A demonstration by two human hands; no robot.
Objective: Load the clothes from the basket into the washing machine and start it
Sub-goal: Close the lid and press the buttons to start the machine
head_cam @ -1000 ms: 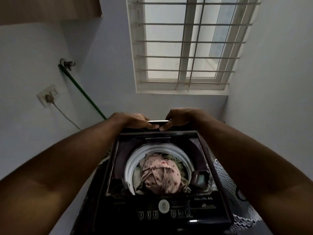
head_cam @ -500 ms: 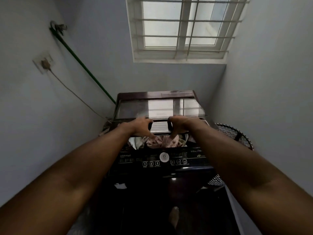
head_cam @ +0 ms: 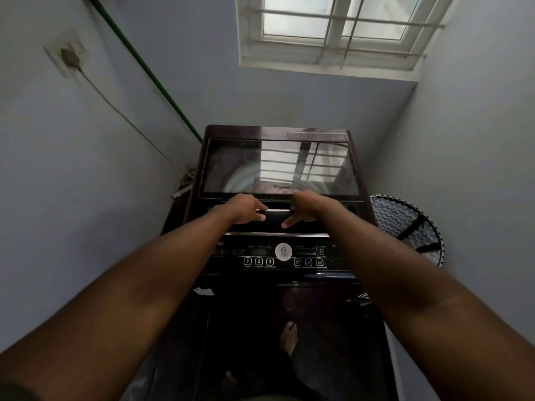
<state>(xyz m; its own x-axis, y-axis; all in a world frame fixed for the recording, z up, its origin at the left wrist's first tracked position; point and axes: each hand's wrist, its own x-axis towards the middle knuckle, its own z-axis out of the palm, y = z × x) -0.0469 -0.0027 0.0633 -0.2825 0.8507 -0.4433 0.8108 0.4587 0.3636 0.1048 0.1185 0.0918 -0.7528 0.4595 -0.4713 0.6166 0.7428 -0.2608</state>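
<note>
Washer: the washer (head_cam: 278, 198) stood in the corner under the window (head_cam: 333, 30), dark and glossy, its front edge toward the person.
Lid: the lid (head_cam: 278, 166) lay down almost flat over the tub, its glass mirroring the window bars; whether it was fully seated could not be told.
Handle: a pale bar handle (head_cam: 273, 211) ran along the lid's near edge, between the two hands.
Left hand: the left hand (head_cam: 246, 209) gripped the handle's left end, fingers curled over the top and thumb tucked beneath.
Right hand: the right hand (head_cam: 304, 208) rested on the handle's right end, fingers bent over the lid edge, thumb pointing down and loose; a firm grasp could not be confirmed.
Clothes: none showed; through the glass only a pale curve of the drum rim was faintly visible, so they were judged to be inside.
Basket: the basket (head_cam: 405, 227) stood just right of the washer, only its zigzag-patterned wall in view; its contents could not be seen.
Panel: the panel (head_cam: 282, 257) sat nearest the person, with numbered buttons (head_cam: 258, 261) marked 1, 2, 3 and a white dial (head_cam: 283, 251); no lit display was evident.
Done: loading appeared finished, lid closing nearly complete.
Left: letting go of the handle, then powering on and pressing start.
</note>
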